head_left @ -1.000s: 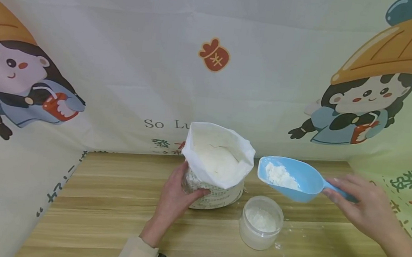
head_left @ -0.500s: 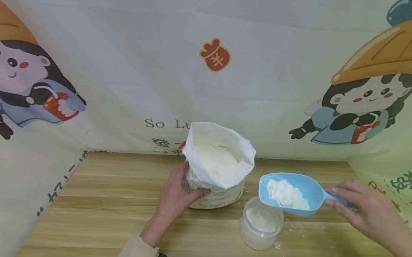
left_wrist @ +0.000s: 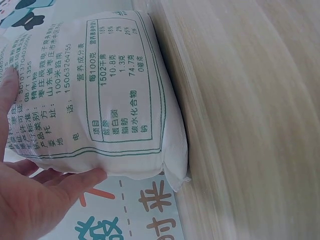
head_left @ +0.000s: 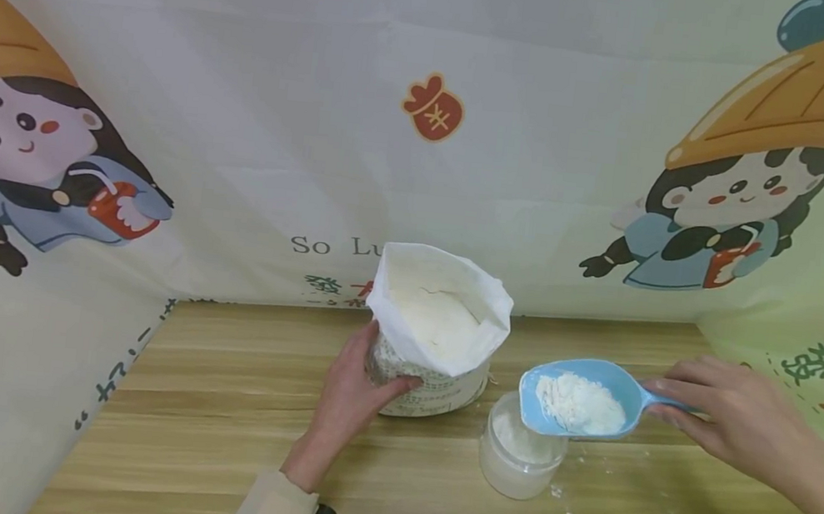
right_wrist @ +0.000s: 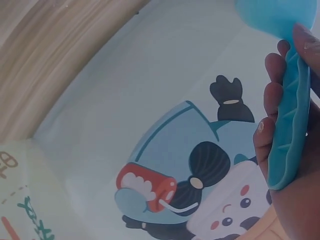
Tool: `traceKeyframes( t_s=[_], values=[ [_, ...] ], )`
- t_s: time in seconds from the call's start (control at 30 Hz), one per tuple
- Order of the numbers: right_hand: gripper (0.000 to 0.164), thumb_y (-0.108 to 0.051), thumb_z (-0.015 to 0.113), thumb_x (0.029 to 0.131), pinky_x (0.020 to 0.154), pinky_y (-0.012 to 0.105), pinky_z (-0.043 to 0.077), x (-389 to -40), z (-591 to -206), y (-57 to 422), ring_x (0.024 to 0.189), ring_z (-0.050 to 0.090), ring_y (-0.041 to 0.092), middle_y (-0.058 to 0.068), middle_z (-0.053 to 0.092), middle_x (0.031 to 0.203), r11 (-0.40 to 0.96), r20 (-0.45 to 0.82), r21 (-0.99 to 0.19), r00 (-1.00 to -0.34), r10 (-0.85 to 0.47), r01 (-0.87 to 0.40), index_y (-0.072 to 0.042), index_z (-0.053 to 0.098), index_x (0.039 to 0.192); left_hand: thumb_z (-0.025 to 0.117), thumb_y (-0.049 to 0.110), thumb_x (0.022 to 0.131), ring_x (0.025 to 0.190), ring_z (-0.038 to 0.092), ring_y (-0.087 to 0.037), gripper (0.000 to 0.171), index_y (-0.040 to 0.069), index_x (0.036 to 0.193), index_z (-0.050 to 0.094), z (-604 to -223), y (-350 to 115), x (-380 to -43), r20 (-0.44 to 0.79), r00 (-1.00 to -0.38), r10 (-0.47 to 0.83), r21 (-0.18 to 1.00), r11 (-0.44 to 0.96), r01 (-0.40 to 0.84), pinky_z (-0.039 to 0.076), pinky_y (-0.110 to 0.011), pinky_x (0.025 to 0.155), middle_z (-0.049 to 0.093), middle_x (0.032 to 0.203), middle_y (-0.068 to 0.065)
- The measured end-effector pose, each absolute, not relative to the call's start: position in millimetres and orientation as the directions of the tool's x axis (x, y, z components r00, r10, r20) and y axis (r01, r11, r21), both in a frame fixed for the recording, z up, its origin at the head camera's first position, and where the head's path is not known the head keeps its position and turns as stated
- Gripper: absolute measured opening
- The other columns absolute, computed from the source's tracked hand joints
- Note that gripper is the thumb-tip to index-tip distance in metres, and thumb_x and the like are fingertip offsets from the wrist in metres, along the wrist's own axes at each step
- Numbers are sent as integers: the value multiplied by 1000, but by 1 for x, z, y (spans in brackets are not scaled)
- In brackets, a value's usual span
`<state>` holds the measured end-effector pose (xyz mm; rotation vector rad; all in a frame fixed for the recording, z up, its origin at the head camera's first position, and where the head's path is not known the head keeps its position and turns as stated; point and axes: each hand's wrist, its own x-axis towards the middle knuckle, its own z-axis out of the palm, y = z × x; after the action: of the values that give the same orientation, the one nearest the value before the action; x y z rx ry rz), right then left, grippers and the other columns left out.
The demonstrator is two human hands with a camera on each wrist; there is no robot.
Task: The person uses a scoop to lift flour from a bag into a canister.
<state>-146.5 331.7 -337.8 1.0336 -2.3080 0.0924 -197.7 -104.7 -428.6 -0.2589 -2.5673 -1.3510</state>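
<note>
An opened flour bag [head_left: 446, 395] stands upright on the wooden table, its white top folded out around the pale flour. My left hand [head_left: 347, 401] grips the bag's left side, thumb across the front and fingers round behind. The left wrist view shows the bag's printed label [left_wrist: 120, 80]. In my right hand [head_left: 735, 412] is the handle of a blue scoop [head_left: 628, 389], its bowl holding a heap of white flour [head_left: 581, 405]. The scoop's front overlaps the rim of a clear round jar [head_left: 517, 473], which has some flour inside. From the right wrist, curled fingers [right_wrist: 272, 97] show round the ribbed handle [right_wrist: 292, 120].
Spilled flour specks [head_left: 556, 492] dot the wooden table [head_left: 213, 429] right of the jar. A white cloth backdrop [head_left: 284, 110] with printed cartoon figures rises behind the table and at both sides.
The scoop of flour has come down and toward the front, from beside the bag's mouth to over the jar's back rim. The left hand and bag stay in place.
</note>
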Motion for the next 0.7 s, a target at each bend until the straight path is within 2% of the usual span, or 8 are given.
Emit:
traceKeyframes(
  t_s=[0.3,0.57,0.7],
  values=[
    [74,-63,25,106,54,32,53,-145,-328,321,72,61,12,-12,67,82,675,504,232,-507,-699,-700,-19,83,95,91,39,77,144,42,-38,103,9,160,36,-428,-105,-197,283,-958,54,787,558,264,34,-62,117,42,160,-14],
    [77,-59,20,108,59,37,57,-146,-321,314,76,65,16,-9,69,84,643,479,287,-475,-739,-710,-18,83,94,92,37,76,145,41,-38,104,9,160,36,-428,-105,-197,277,-959,51,791,555,258,33,-62,118,41,161,-13],
    [79,-60,17,108,60,39,58,-145,-316,310,76,65,17,-7,69,83,641,450,303,-487,-748,-705,-18,83,94,92,38,76,145,41,-38,103,10,159,37,-428,-105,-197,281,-959,51,789,556,260,33,-62,118,41,161,-13]
  ],
)
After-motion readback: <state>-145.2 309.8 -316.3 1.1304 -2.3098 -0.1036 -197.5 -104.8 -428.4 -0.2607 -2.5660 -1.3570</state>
